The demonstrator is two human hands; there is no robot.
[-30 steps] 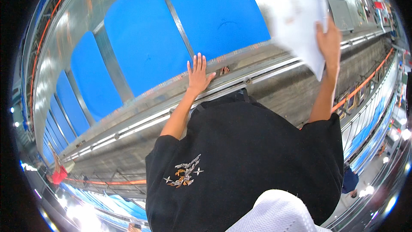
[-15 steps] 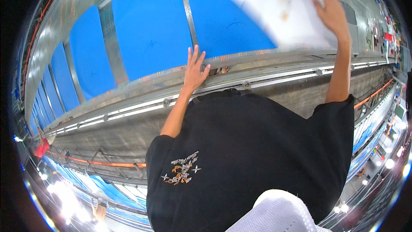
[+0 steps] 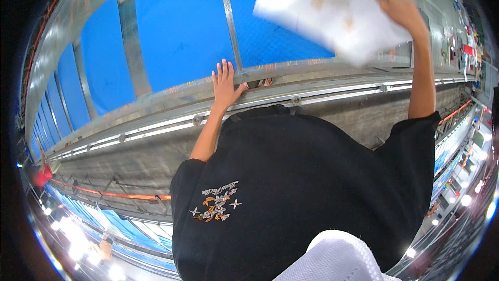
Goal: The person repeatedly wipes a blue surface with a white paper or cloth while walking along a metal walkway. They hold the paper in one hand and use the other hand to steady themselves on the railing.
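My left hand (image 3: 225,89) rests with spread fingers at the near edge of a long table, its fingertips over the lower edge of a blue fabric panel (image 3: 182,26). Nothing is in it. On the right, my right hand (image 3: 401,9) grips the edge of a white flat sheet (image 3: 304,8) with faint brownish marks. The sheet is smeared by motion, so its material and markings are unclear. It hangs over the right part of another blue panel (image 3: 258,34) and hides some of it. A narrow metal-grey strip (image 3: 227,8) separates the two panels.
More blue panels (image 3: 106,57) run along the table to the far left. A metal rail (image 3: 340,94) follows its near side. Another person in red (image 3: 42,176) stands far left. Behind me is another row with blue panels (image 3: 119,222). Small items (image 3: 469,50) lie far right.
The white sheet has tilted and come a little nearer to me with my right hand. My left hand has shifted slightly left along the table edge.
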